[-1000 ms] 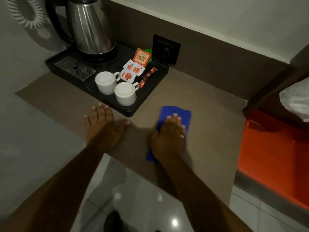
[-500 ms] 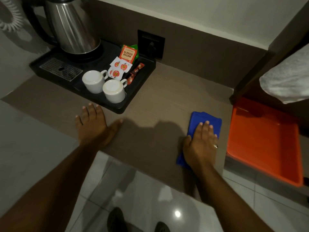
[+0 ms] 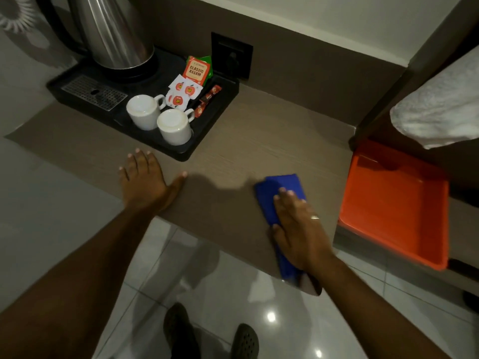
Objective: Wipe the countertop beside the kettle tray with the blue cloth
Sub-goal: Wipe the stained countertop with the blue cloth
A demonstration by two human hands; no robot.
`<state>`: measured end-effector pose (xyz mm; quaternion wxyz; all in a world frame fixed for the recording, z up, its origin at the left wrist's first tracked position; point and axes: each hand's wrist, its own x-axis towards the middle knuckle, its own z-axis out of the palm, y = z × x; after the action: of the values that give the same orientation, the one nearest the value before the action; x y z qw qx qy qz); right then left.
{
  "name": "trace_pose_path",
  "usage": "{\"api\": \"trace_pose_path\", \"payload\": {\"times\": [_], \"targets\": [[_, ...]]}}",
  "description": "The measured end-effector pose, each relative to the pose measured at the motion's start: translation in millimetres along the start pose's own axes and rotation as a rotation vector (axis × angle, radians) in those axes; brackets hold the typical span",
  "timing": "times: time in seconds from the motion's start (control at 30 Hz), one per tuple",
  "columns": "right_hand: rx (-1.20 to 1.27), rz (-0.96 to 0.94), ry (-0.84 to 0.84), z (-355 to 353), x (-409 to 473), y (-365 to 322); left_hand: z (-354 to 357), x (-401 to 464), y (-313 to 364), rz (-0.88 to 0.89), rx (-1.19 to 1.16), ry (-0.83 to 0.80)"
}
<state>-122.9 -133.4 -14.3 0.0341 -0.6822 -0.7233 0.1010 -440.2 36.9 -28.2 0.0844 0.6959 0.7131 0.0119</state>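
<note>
The right hand (image 3: 298,229) lies flat on the blue cloth (image 3: 278,193) at the lower right of the frame, near the front edge of the brown counter (image 3: 259,141). Its fingers (image 3: 287,200) are stretched out and press the cloth down; they are not curled around it. A ring (image 3: 314,217) shows on one of them. The cloth is folded long, and its near end hangs over the counter edge under the wrist.

The left hand (image 3: 142,182) rests palm down on the bare counter at the centre left, fingers spread and released, grasping nothing. It is just in front of the black kettle tray (image 3: 217,117), but does not touch it.

The tray stands at the upper left, well apart from the cloth. On it are a steel kettle (image 3: 111,29), two white cups (image 3: 158,120) turned upside down, and some tea sachets (image 3: 191,79). An orange tray (image 3: 394,203) sits lower at the right of the frame, beside the counter end, with a white towel (image 3: 440,107) above it. At the bottom of the frame, two dark shoes (image 3: 210,335) stand on the shiny tiled floor (image 3: 207,281).
</note>
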Motion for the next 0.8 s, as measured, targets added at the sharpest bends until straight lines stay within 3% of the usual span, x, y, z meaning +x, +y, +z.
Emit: {"api": "trace_pose_path", "payload": {"times": [0.13, 0.33, 0.4, 0.47, 0.57, 0.63, 0.8], "targets": [[0.039, 0.226, 0.056, -3.8, 3.3, 26.1, 2.8, -18.8, 19.8, -0.085, -0.027, 0.01], [0.115, 0.526, 0.077, -20.6, 97.2, 9.4, 2.8, -24.4, 29.0, -0.127, -0.023, 0.044], [0.114, 0.399, 0.081, -10.7, 105.2, -22.5, 3.5, -25.2, 31.2, -0.122, -0.025, 0.068], [0.067, 0.147, 0.047, 0.9, 84.4, -43.4, 1.5, -26.6, 34.2, -0.129, -0.032, 0.06], [-0.024, -0.133, -0.033, -5.5, 58.1, -10.0, 0.9, -24.9, 38.8, -0.156, -0.042, 0.05], [-0.038, -0.134, -0.038, -16.2, 63.4, 26.4, 2.3, -22.1, 39.3, -0.156, -0.038, 0.02], [-0.003, 0.114, -0.019, -36.0, 113.4, 79.9, 5.8, -23.1, 33.1, -0.158, 0.003, 0.038]]}}
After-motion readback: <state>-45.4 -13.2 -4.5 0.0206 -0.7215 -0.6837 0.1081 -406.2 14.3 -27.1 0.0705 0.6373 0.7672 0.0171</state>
